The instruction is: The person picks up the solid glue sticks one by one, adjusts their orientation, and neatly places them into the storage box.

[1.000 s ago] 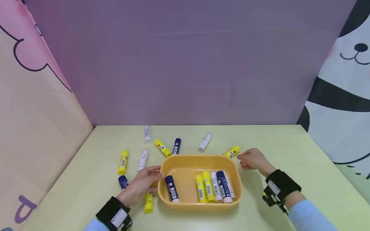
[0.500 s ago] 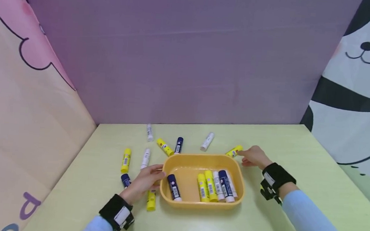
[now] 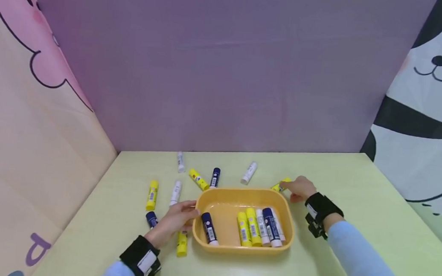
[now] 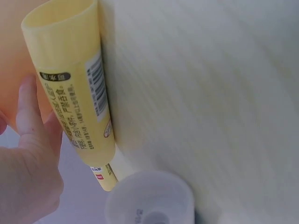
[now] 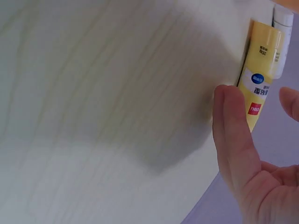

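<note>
My left hand (image 3: 172, 222) holds the left end of a yellow-orange tray (image 3: 241, 250), its thumb at the rim and an extended finger against the outer wall. Inside the tray, a dark blue glue stick (image 3: 209, 229) lies at the left; several yellow, white and blue ones lie side by side at the right. Beyond the tray's far right corner, my right hand (image 3: 299, 189) reaches to a yellow glue stick (image 3: 277, 187). In the right wrist view, straight fingers (image 5: 236, 121) lie along one side of this yellow glue stick (image 5: 261, 60), the thumb apart on the other.
Loose glue sticks lie left of and behind the tray: a yellow one (image 3: 152, 195), a blue one (image 3: 151, 218), a white one (image 3: 176, 192) and several more. Another white glue stick (image 3: 249, 173) lies farther back. A purple wall (image 3: 244, 79) closes off the table's far edge.
My right hand has moved slightly left, onto the yellow glue stick behind the tray, and now covers part of it. The left hand stays at the tray; the view has shifted slightly.
</note>
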Demonstrator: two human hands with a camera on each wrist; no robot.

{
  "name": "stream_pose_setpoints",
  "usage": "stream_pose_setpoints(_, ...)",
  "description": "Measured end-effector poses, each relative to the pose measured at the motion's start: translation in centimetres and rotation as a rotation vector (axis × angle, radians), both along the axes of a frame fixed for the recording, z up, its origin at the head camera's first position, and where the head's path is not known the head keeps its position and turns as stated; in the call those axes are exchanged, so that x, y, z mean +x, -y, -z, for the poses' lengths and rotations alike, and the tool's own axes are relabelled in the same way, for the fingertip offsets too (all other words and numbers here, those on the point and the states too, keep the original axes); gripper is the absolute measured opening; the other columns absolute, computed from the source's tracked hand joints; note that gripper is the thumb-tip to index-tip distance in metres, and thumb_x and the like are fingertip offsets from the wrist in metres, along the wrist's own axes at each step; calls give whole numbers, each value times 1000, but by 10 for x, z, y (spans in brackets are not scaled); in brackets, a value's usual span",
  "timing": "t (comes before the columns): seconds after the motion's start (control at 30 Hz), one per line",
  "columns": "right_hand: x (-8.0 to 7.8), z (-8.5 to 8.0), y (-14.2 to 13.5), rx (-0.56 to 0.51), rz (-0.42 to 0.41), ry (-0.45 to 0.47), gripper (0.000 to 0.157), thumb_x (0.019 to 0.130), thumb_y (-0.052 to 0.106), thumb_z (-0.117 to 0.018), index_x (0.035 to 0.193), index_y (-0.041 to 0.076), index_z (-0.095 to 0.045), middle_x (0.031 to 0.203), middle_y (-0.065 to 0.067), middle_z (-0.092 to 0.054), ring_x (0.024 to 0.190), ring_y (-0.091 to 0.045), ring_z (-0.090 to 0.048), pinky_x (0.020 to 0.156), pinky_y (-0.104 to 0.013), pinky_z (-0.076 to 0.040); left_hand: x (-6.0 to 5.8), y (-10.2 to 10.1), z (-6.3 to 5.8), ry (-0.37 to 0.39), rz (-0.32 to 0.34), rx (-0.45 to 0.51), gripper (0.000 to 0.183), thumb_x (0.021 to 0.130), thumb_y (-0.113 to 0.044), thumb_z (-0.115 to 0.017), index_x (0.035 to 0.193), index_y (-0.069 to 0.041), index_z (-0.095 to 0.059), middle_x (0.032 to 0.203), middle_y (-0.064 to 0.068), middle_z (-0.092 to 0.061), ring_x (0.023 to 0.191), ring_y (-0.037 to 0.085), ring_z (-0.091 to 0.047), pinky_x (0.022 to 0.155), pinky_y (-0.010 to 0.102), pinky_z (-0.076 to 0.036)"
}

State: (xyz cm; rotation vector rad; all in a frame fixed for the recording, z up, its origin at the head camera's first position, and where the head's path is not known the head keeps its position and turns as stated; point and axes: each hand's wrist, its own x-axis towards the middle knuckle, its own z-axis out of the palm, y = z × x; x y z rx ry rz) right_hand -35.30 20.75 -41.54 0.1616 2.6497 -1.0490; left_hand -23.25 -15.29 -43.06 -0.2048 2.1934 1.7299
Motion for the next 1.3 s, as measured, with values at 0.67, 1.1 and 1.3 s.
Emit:
stream_pose_setpoints(0.67, -6, 8, 14, -4, -44, -34, 27, 83, 21, -56, 78, -5, -59, 57, -6, -59, 44, -11, -57, 46, -23, -51, 1, -1, 2, 8, 8, -12, 52, 93, -24, -53, 138, -5, -36, 130, 19, -49, 104, 22, -58, 81, 35, -54)
stream_pose_setpoints(1.1, -12, 7, 11, 32, -59, -53, 26, 81, 18, -58, 83, -7, -55, 62, -11, -58, 46, -15, -58, 48, -26, -53, -1, -1, 1, -2, 4, -26, 51, 93, -23, -51, 138, -5, -36, 130, 18, -50, 104, 21, -58, 81, 34, -54)
stream_pose_setpoints(1.3, -14, 12, 11, 38, -51, -65, 26, 82, 21, -59, 81, -5, -55, 60, -9, -57, 45, -14, -56, 45, -24, -51, 0, 0, 1, 4, 8, -28, 51, 93, -24, -52, 138, -6, -35, 130, 18, -49, 103, 21, -58, 81, 35, -54)
